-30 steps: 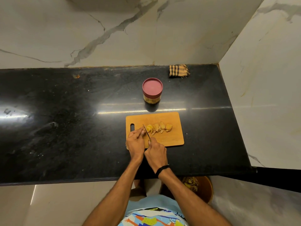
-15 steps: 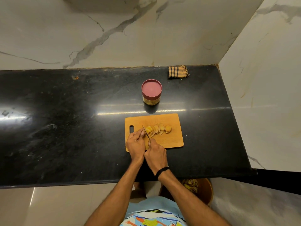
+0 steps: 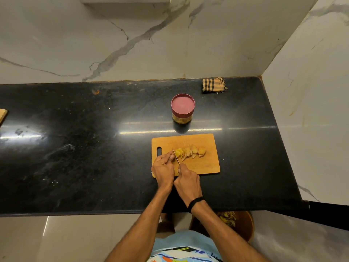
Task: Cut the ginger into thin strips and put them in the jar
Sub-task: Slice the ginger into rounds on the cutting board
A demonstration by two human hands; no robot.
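A wooden cutting board (image 3: 205, 165) lies on the black counter. A row of yellow ginger slices (image 3: 190, 152) spreads across its middle. My left hand (image 3: 163, 167) pinches the uncut end of the ginger at the row's left, its fingers curled. My right hand (image 3: 187, 179) grips the handle of a knife (image 3: 176, 156), whose thin blade stands in the ginger right beside my left fingertips. Behind the board stands the jar (image 3: 182, 108) with its dark red lid on.
A checked cloth (image 3: 214, 85) lies at the back right of the counter (image 3: 85, 148) near the wall corner. A wooden edge (image 3: 2, 115) shows at the far left. A bin (image 3: 241, 225) with peelings stands on the floor under the counter's front edge.
The hands and knife stay in the same spot on the board; the blade keeps working at the left end of the ginger. The view has tilted slightly.
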